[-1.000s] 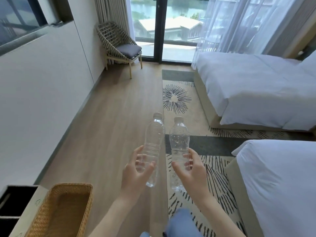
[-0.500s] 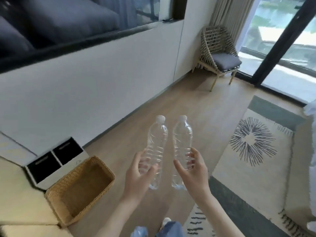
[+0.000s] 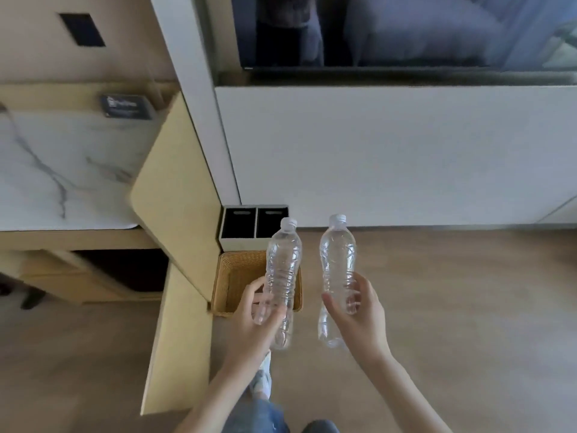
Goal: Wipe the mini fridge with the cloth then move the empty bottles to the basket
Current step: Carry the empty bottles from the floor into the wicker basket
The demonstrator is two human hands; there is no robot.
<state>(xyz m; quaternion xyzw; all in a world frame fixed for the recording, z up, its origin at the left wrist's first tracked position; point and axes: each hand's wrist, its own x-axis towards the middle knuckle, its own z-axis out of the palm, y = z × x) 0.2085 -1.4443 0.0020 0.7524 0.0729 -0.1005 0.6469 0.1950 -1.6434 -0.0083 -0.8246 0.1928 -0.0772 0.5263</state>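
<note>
I hold two clear, empty plastic bottles with white caps, both upright. My left hand (image 3: 254,320) grips the lower half of the left bottle (image 3: 282,270), which hangs right over the woven wicker basket (image 3: 231,276) on the floor. My right hand (image 3: 359,317) grips the right bottle (image 3: 337,264), just right of the basket over the wooden floor. The basket looks empty where I can see into it. No cloth or mini fridge is in view.
A cream cabinet side panel (image 3: 178,195) stands just left of the basket, with a marble counter (image 3: 62,170) beyond it. A white two-slot bin (image 3: 253,225) sits behind the basket against the white wall (image 3: 390,157). My legs in jeans are below.
My view has swung left from the beds and window to the wall and counter. The basket now lies directly under the left bottle. Both hands still hold their bottles.
</note>
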